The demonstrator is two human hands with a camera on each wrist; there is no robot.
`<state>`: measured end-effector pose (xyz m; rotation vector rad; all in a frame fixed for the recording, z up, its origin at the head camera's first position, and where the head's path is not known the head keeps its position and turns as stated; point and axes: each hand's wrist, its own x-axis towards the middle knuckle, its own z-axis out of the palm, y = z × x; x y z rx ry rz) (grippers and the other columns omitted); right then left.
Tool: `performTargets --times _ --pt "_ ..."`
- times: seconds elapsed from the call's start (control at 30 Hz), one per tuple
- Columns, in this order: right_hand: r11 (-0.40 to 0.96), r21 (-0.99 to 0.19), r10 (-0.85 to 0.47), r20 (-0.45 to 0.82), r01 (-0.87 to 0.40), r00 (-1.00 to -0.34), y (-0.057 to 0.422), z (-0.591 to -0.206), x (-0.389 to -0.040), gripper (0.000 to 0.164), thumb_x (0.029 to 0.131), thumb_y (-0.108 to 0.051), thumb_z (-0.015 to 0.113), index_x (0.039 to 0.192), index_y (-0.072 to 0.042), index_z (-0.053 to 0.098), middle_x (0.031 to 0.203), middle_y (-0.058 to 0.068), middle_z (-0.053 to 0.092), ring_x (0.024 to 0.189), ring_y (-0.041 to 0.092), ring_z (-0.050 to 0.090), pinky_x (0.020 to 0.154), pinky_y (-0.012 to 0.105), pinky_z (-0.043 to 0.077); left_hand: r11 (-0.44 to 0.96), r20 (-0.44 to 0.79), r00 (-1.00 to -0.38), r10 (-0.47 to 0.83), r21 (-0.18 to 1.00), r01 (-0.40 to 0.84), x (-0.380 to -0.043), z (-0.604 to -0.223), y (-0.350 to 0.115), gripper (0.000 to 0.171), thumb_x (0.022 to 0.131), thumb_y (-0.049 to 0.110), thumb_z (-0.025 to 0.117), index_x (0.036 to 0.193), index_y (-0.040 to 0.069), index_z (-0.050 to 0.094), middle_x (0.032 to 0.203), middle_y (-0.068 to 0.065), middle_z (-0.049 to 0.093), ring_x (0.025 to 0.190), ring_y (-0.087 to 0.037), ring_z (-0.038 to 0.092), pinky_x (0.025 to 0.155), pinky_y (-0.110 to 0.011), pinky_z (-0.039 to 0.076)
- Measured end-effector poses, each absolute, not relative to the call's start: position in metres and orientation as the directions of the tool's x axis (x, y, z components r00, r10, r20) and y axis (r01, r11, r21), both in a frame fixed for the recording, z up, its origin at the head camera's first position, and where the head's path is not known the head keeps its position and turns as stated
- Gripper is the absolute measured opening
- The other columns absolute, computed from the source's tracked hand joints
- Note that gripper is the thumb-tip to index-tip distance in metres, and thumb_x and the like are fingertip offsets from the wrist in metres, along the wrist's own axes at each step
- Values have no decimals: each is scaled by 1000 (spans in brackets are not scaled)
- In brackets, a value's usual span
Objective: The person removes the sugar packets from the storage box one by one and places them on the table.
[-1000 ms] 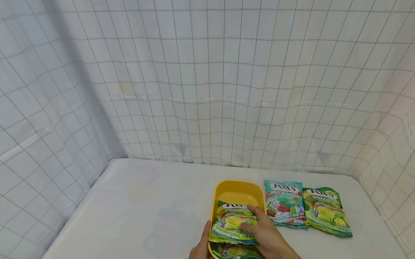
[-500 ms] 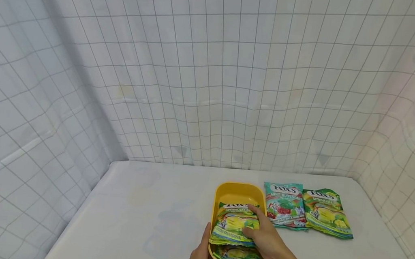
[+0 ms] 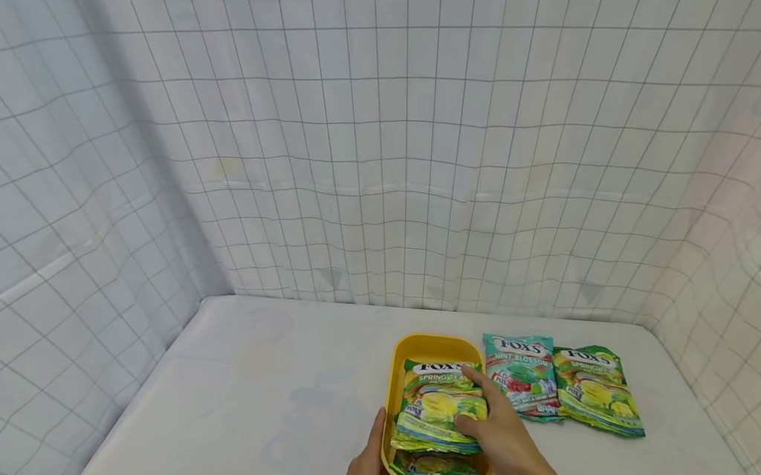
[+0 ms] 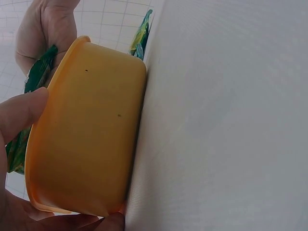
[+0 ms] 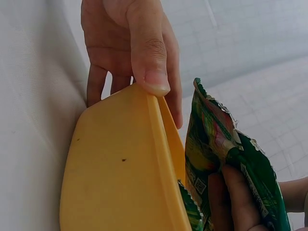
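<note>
Packet [image 3: 430, 411], pinched between right hand's [image 3: 502, 435] thumb and fingers, has shifted towards one o'clock, apparently not fully lowered; left hand [image 3: 374, 470] grips yellow tray [image 3: 439, 349].

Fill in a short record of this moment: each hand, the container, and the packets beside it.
Left hand: holds the yellow container at its near left corner
Right hand: grips a Spring Tea packet over the container's opening
Inside, near end: a green packet
Support: white table
Right of container: Mint Blossom packet, then another Spring Tea packet
</note>
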<state>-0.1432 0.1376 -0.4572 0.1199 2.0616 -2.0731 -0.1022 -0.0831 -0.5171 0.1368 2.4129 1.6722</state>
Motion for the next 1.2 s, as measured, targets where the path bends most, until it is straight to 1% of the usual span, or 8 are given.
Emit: performTargets --times 0.13,0.23,0.33,0.4,0.47,0.8,1.0,1.2 --pt "-25 -980 -111 -195 199 -974 141 -454 -142 79 91 13 64 158 -17 35 156 23 34 126 35 54 98 46 53 356 -104 -976 191 934 -30 -103 -517 -83 112 91 50 75 162 -3 7 145 -22 51 119 -30 63 96 -45 54" --pt "-48 -981 -140 -177 185 -974 144 -451 -141 78 92 13 62 158 -16 34 161 22 26 135 41 46 103 49 49 370 -94 -976 195 929 -16 -104 -517 -83 111 91 50 75 162 -3 7 145 -22 51 121 -31 62 98 -47 53" --pt "-33 -985 -167 -160 167 -973 148 -449 -141 78 92 13 62 159 -14 33 166 21 11 149 48 19 111 61 37 384 -98 -976 193 923 -17 -104 -516 -82 112 90 51 75 162 -3 8 146 -22 51 123 -34 61 99 -51 51" --pt "-9 -987 -183 -153 158 -971 151 -448 -141 78 92 12 63 159 -14 32 168 20 0 151 50 0 114 68 26 385 -104 -976 190 923 -23 -104 -516 -82 113 90 52 75 162 -3 8 145 -21 52 123 -34 61 100 -52 50" --pt "10 -988 -193 -155 156 -969 154 -446 -140 78 92 11 63 159 -14 32 169 19 -5 150 50 -11 115 70 18 381 -111 -976 188 924 -31 -104 -515 -82 113 90 52 75 162 -3 8 145 -21 52 122 -34 61 100 -52 50" --pt "3 -989 -231 -144 147 -962 166 -439 -135 78 94 7 64 160 -17 31 169 14 -11 150 47 -16 116 68 18 367 -145 -973 177 928 -71 -103 -514 -82 115 88 56 76 162 -1 9 145 -20 52 125 -35 59 102 -55 48" --pt "-5 -991 -250 -130 135 -960 174 -435 -134 79 95 5 65 161 -17 28 169 11 -17 149 46 -21 116 67 21 332 -145 -976 162 940 -85 -102 -515 -80 115 87 52 78 163 -1 9 143 -15 55 121 -29 61 101 -49 50" --pt "-11 -994 -257 -101 107 -961 182 -433 -132 81 95 -1 70 162 -16 27 168 13 -17 149 47 -21 116 68 18 317 -154 -975 162 944 -96 -102 -516 -80 117 87 52 79 162 -2 8 140 -14 56 116 -25 64 98 -45 53"
